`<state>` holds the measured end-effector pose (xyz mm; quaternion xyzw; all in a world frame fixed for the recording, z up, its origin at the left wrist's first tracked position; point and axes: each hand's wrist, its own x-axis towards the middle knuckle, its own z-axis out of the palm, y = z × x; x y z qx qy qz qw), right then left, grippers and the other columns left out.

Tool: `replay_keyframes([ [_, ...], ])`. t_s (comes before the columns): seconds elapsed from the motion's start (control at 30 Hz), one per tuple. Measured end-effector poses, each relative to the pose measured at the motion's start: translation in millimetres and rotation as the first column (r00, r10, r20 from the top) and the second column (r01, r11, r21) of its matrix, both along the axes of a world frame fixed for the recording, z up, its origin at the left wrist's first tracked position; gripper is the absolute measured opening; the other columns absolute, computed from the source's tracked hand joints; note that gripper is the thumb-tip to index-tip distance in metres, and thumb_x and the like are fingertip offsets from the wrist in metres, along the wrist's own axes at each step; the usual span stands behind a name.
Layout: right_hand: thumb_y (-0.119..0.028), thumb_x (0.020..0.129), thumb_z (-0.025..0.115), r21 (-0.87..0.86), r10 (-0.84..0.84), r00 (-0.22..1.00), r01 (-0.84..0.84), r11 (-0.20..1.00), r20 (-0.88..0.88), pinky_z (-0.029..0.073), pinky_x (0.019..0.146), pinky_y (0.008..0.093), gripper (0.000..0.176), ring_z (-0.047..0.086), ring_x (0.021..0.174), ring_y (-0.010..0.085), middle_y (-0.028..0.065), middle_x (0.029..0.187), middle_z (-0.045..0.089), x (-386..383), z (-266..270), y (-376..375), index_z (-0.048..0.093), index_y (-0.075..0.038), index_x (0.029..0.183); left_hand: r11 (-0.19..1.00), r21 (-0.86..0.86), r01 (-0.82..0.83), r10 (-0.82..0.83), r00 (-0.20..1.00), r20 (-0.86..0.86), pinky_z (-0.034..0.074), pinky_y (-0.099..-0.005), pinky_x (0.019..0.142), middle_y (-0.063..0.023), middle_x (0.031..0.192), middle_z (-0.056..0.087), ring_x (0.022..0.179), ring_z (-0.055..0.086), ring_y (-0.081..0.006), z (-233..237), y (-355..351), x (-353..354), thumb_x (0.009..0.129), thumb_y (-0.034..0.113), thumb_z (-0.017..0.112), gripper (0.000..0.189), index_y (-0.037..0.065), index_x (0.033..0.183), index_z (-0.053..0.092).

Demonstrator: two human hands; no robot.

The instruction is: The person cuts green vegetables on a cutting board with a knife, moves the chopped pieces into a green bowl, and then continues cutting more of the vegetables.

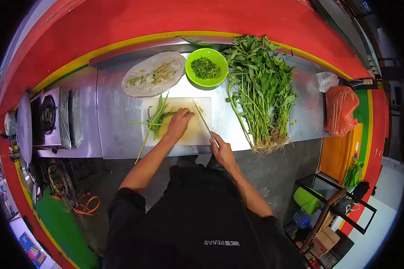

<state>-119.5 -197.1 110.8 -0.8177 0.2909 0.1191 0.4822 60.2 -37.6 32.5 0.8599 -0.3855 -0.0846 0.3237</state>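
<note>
My left hand [179,125] is closed over the cut end of some leafy green stalks [155,120], which lie across the left part of a white cutting board [197,136]. Longer stems stick out past the board's left edge and toward the counter front. In my right hand [223,152] is the handle of a kitchen knife [204,119]; its blade slants over the board, just right of my left fingertips. Small green bits lie by the blade's tip. Beyond the board stands a bright green bowl [222,59] with finely chopped greens [205,68].
A large bunch of leafy greens with roots [262,89] covers the steel counter to the right. Behind the board at left is a clear plastic bag [134,74] with scraps. A gas stove [54,116] stands far left, a red plastic bag [341,110] far right.
</note>
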Motion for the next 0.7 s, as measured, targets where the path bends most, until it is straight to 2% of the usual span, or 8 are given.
replay_keyframes([
  [0.1,-0.031,0.105,0.055,0.066,-0.002,1.000,0.003,0.998,-0.016,0.053,0.084,0.0539,0.041,0.067,0.098,0.0520,0.0358,0.096,0.068,-7.6,-0.7,5.3,0.058,-0.011,0.141,1.000,-0.008,0.018,-0.017,0.999,0.044,0.054,-0.0425,0.086,-0.0129,0.099,0.066,0.099,0.064,-0.0324,0.0,-3.2,-0.7,0.082,-0.002,0.061,0.031,0.005,0.109,0.074],
  [0.17,-0.030,0.105,0.055,-0.018,0.019,0.998,-0.018,1.000,0.057,0.053,0.082,0.0534,0.041,0.069,0.093,0.0508,0.0334,0.093,0.070,-13.1,-7.7,12.0,0.057,-0.010,0.141,1.000,-0.001,0.012,-0.012,1.000,0.028,0.055,-0.0423,0.087,-0.0132,0.101,0.066,0.100,0.064,-0.0328,-2.0,-3.7,-1.1,0.082,-0.003,0.060,0.032,0.004,0.109,0.074],
  [0.2,-0.029,0.105,0.055,0.085,-0.025,0.999,0.029,0.996,-0.045,0.054,0.080,0.0531,0.040,0.070,0.090,0.0506,0.0319,0.092,0.070,-8.5,6.8,13.6,0.058,-0.010,0.141,1.000,-0.010,0.020,-0.020,0.999,0.045,0.055,-0.0418,0.087,-0.0133,0.102,0.067,0.101,0.064,-0.0326,-2.6,-3.4,-0.9,0.081,-0.003,0.060,0.032,0.004,0.109,0.075],
  [0.3,-0.028,0.105,0.055,0.009,0.009,1.000,-0.009,1.000,-0.014,0.054,0.077,0.0527,0.040,0.069,0.087,0.0507,0.0321,0.090,0.070,-13.5,-2.9,16.4,0.058,-0.010,0.141,1.000,-0.006,0.026,-0.026,0.999,0.023,0.054,-0.0417,0.088,-0.0134,0.101,0.067,0.101,0.064,-0.0325,-3.2,-3.4,-0.5,0.081,-0.003,0.060,0.032,0.004,0.108,0.075],
  [0.37,-0.026,0.105,0.055,0.059,-0.008,0.997,0.013,0.998,-0.082,0.055,0.077,0.0538,0.038,0.068,0.090,0.0517,0.0331,0.093,0.069,-10.0,-1.9,15.8,0.058,-0.010,0.140,1.000,-0.014,0.027,-0.026,0.999,0.029,0.054,-0.0413,0.089,-0.0132,0.101,0.067,0.101,0.064,-0.0323,-2.4,-3.0,-0.1,0.081,-0.003,0.060,0.031,0.004,0.108,0.075],
  [0.43,-0.026,0.105,0.054,-0.069,0.035,0.997,-0.030,0.997,0.075,0.054,0.076,0.0549,0.038,0.068,0.087,0.0515,0.0323,0.091,0.069,-10.4,-15.4,16.8,0.057,-0.012,0.140,0.999,-0.005,0.041,-0.040,0.997,0.059,0.055,-0.0402,0.084,-0.0102,0.100,0.066,0.099,0.064,-0.0289,1.2,-2.9,0.2,0.084,0.003,0.061,0.026,0.005,0.106,0.075],
  [0.6,-0.027,0.105,0.054,-0.012,0.033,0.999,-0.033,0.999,0.017,0.053,0.077,0.0569,0.039,0.067,0.089,0.0510,0.0308,0.091,0.069,9.0,-15.1,14.9,0.056,-0.013,0.141,0.999,-0.007,0.035,-0.035,0.999,0.040,0.055,-0.0400,0.085,-0.0107,0.100,0.066,0.099,0.064,-0.0294,6.7,-2.1,-1.8,0.084,0.000,0.061,0.026,0.004,0.105,0.076],
  [0.7,-0.027,0.105,0.054,-0.003,0.010,0.998,-0.010,1.000,0.067,0.053,0.076,0.0573,0.039,0.067,0.088,0.0509,0.0304,0.089,0.069,3.1,-14.1,16.5,0.056,-0.012,0.141,0.998,-0.046,0.037,-0.034,0.998,0.056,0.055,-0.0401,0.086,-0.0110,0.101,0.067,0.100,0.064,-0.0296,3.5,-0.6,-0.5,0.083,-0.001,0.061,0.028,0.004,0.106,0.076],
])
